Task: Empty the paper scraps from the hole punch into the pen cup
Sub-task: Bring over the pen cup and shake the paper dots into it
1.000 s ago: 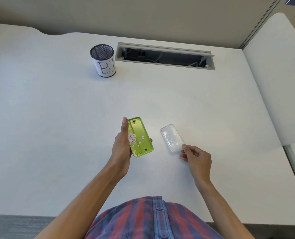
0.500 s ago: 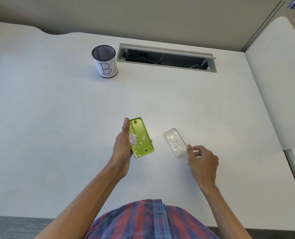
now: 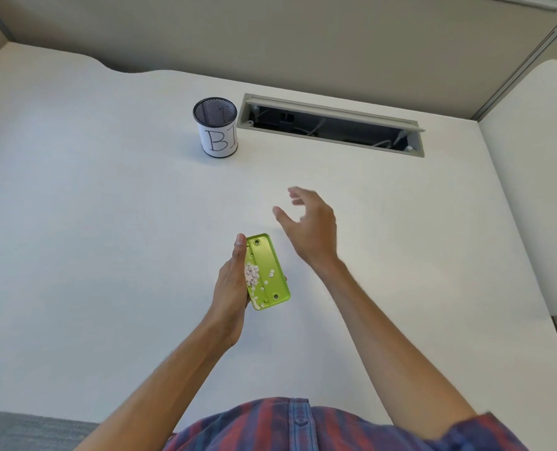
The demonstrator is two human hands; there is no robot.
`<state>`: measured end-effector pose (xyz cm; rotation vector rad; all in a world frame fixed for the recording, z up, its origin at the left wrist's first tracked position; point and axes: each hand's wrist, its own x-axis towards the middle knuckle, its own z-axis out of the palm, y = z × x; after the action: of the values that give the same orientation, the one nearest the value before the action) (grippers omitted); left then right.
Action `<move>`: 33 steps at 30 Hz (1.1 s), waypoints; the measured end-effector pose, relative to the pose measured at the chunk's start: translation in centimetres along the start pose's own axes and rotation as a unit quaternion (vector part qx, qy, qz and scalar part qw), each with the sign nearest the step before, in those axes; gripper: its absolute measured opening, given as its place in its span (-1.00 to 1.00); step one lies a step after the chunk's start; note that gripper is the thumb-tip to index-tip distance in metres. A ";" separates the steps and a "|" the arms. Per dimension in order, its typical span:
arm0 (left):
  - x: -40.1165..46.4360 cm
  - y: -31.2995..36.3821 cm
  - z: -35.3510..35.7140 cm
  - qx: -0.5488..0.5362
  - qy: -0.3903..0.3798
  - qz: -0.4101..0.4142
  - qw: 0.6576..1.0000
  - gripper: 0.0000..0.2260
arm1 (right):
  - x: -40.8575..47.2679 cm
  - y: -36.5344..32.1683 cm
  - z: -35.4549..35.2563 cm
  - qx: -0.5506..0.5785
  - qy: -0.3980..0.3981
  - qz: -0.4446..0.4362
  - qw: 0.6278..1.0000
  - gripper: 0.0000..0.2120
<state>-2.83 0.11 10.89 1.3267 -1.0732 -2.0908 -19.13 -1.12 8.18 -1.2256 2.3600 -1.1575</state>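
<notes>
My left hand (image 3: 233,288) holds the green hole punch (image 3: 269,271) upside down above the white desk, with a heap of small white paper scraps (image 3: 252,275) lying in its open underside. My right hand (image 3: 309,229) hovers just beyond and to the right of the punch, fingers spread and holding nothing. The pen cup (image 3: 217,130), black mesh with a white label reading "BI", stands upright at the back of the desk, well beyond both hands. The clear plastic cover is hidden, probably behind my right forearm.
An open cable tray (image 3: 332,126) is set into the white desk (image 3: 91,222) right of the pen cup. A beige partition wall runs behind, and a second white desk surface (image 3: 530,190) adjoins on the right.
My right hand has let go of the clear cover and risen forward to the left, fingers now spread. The left hand still holds the green punch in the same place.
</notes>
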 end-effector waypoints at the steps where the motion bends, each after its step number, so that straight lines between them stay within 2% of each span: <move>1: 0.1 0.1 -0.2 -0.002 0.002 0.002 1.000 -0.47 | 1.2 -0.7 0.5 -0.006 -0.009 -0.014 1.000 -0.53; 5: 0.6 0.6 -0.7 -0.007 0.007 0.007 1.000 -0.44 | 5.2 -2.9 1.9 -0.021 -0.035 -0.051 0.998 -0.30; 10: 1.1 1.1 -1.3 -0.008 0.027 -0.010 1.000 -0.35 | 8.0 -4.2 3.7 -0.022 -0.041 -0.067 0.997 -0.13; 23: 2.4 1.4 -3.3 -0.024 0.068 -0.031 0.997 -0.25 | 13.7 -5.1 9.2 0.033 -0.091 -0.016 0.995 0.17; 28: 3.4 1.7 -4.4 -0.021 0.082 -0.023 0.996 -0.16 | 16.2 -5.6 10.6 0.042 -0.092 0.005 0.995 0.21; 33: 4.2 2.1 -5.1 -0.025 0.088 -0.021 0.996 -0.20 | 18.0 -6.6 11.9 0.059 -0.122 -0.003 0.991 0.15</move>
<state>-0.27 -6.07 9.03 1.4898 -0.9217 -1.9726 -20.13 -23.61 7.76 -1.2556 2.0823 -1.0645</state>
